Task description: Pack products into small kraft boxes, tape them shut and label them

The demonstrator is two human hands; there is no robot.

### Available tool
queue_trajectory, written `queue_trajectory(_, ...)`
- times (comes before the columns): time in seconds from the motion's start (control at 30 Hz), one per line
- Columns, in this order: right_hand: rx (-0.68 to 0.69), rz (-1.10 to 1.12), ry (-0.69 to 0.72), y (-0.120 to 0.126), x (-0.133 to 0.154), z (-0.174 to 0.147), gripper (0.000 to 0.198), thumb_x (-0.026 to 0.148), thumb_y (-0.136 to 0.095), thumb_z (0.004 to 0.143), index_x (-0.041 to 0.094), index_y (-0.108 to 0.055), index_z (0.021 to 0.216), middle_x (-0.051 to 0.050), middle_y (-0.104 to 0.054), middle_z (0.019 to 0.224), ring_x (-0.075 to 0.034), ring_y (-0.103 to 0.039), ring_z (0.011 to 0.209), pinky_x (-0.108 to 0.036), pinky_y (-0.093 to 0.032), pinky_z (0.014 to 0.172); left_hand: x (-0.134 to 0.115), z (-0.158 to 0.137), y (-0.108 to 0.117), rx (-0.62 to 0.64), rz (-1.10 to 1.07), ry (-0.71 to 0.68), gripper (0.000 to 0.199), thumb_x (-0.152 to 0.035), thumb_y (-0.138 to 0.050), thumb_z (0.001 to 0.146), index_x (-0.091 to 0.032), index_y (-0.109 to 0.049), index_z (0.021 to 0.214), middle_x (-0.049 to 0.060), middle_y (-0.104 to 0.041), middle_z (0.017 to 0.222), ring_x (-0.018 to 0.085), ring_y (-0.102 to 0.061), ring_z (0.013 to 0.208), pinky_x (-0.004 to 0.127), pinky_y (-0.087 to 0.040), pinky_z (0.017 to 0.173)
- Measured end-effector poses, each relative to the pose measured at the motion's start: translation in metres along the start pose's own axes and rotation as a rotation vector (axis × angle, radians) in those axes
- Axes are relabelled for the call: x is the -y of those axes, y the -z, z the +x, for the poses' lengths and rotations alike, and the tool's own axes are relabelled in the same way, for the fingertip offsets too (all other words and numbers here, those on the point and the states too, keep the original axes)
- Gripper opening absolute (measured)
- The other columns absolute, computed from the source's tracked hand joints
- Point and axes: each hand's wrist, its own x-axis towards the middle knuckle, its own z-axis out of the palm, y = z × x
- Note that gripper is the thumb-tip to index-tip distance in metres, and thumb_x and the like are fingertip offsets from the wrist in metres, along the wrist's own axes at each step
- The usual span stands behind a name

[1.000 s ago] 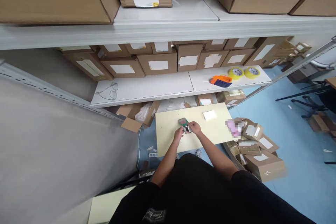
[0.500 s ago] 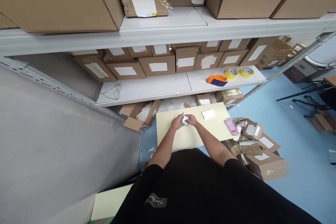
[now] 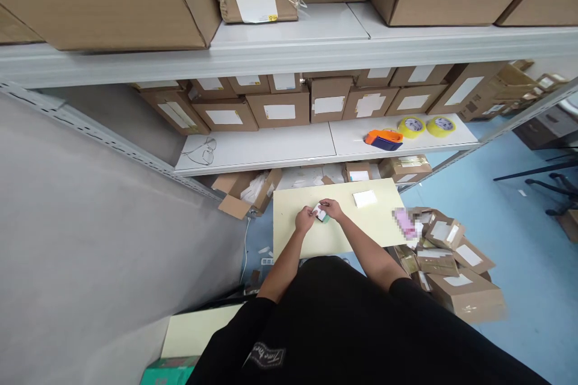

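Note:
Over the pale yellow tabletop (image 3: pixel 293 240), both hands meet at a small white-and-green box (image 3: pixel 322 215). My left hand (image 3: pixel 305 219) pinches its left side, fingers closed. From the right, my right hand (image 3: pixel 332 209) grips its upper right edge, with the fingers partly covering it. What is printed on the little box is too small to read. A flat white pack (image 3: pixel 365 198) lies on the table to the right of my hands.
A shelf beyond the table holds labelled cartons (image 3: pixel 280 111), an orange tape dispenser (image 3: pixel 383 139), two yellow tape rolls (image 3: pixel 411 127) and eyeglasses (image 3: pixel 205 152). An open carton (image 3: pixel 248 192) stands left of the table. Parcels (image 3: pixel 465 295) are piled on the floor at right.
The small box has turned between my hands, now showing a white face and a green part below. My left hand has shifted to a pinch at its side. The camera view has moved slightly.

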Motion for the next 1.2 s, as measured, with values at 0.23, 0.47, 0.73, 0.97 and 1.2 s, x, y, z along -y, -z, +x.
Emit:
queue_trajectory(0.23,0.022,-0.111,0.009,0.015,0.02,0.009,0.021,0.032,-0.073,0.075,0.027,-0.08,0.094,-0.002,-0.08,0.092,-0.024,-0.072,0.087,-0.036,-0.057,0.089,-0.028,-0.007,-0.008,-0.006,0.109,-0.052,0.031,-0.039,-0.071,0.093,-0.024,-0.064,0.119,0.005,-0.077,0.112,0.02,-0.072,0.101,0.027,-0.047,0.085)
queue_trajectory(0.47,-0.111,-0.041,-0.043,0.026,0.008,-0.01,0.048,0.039,-0.072,0.073,0.025,-0.074,0.118,-0.006,-0.076,0.114,-0.026,-0.071,0.105,-0.04,-0.057,0.097,-0.054,-0.009,-0.008,0.038,0.265,-0.006,0.064,-0.046,-0.069,0.091,-0.018,-0.052,0.147,0.017,-0.077,0.117,0.032,-0.071,0.114,0.035,-0.048,0.091)
queue_trajectory(0.73,-0.231,0.027,-0.153,0.043,-0.014,-0.034,0.052,0.042,-0.062,0.075,0.019,-0.062,0.122,-0.002,-0.073,0.089,-0.021,-0.07,0.078,-0.033,-0.059,0.073,-0.042,-0.002,-0.005,0.029,0.126,-0.039,0.067,-0.03,-0.05,0.101,-0.017,-0.035,0.165,0.018,-0.075,0.123,0.03,-0.069,0.12,0.038,-0.049,0.102)
queue_trajectory(0.97,-0.167,-0.165,-0.058,0.037,0.007,-0.034,0.026,0.032,-0.053,0.086,0.023,-0.072,0.101,-0.004,-0.078,0.104,-0.021,-0.073,0.09,-0.031,-0.057,0.086,-0.023,0.012,-0.008,0.221,-0.052,-0.323,0.082,-0.01,-0.069,0.078,-0.022,-0.051,0.157,0.014,-0.042,0.166,0.03,-0.042,0.153,0.041,-0.036,0.125)
queue_trajectory(1.2,0.025,-0.563,-0.097,0.045,0.033,-0.029,0.04,0.031,-0.078,0.077,0.028,-0.074,0.116,-0.004,-0.078,0.114,-0.025,-0.072,0.105,-0.029,-0.053,0.085,-0.025,0.024,-0.004,0.266,-0.182,-0.345,0.079,-0.007,-0.078,0.063,-0.025,-0.064,0.139,0.009,-0.068,0.141,0.03,-0.062,0.128,0.044,-0.047,0.112)
